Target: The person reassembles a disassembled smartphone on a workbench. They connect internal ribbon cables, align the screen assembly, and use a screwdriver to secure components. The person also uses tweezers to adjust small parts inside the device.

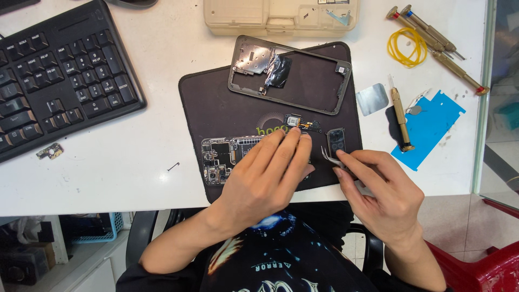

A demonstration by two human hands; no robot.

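Black mat (pixel 227 108), blk keyboard (pixel 59 75), yellow band (pixel 406 47), blue film (pixel 430 127).

One head camera looks steeply down, close above the white tabletop (pixel 135 178), its near edge low in frame.

1. A dark rubber work mat (pixel 216 108) lies on the white table (pixel 162 54).
2. On the mat: a grey metal phone frame (pixel 324 105) behind, an opened phone body with exposed boards (pixel 219 157) in front.
3. A black keyboard (pixel 54 75) sits left of the mat.
4. Brass-handled screwdrivers (pixel 432 38) lie to the mat's right.
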